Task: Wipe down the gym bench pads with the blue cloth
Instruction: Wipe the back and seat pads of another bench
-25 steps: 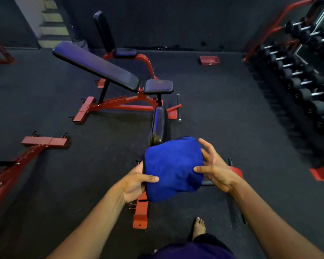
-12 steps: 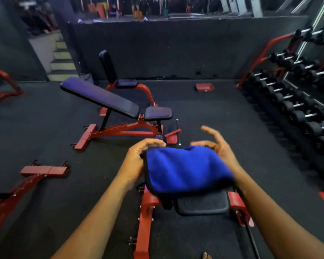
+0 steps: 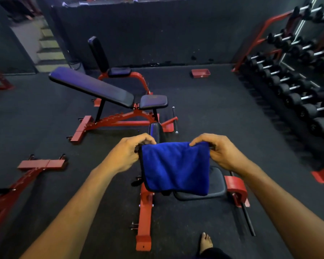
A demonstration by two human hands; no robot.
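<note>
A red tray [image 3: 200, 73] is seen on the floor, its contents not discernible. The folded blue cloth [image 3: 175, 168] is pinched at its top corners by the left hand [image 3: 128, 151] and right hand [image 3: 220, 150], hanging over the bench seat pad [image 3: 216, 184].

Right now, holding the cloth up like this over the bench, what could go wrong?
1. Both hands, left hand and right hand, only pinch the top corners of the blue cloth, so a weak grip could let one corner slip and the cloth fall to the floor.
2. The bare foot stands close to the bench's red base bar and the black rod; stepping forward could stub it.
</note>
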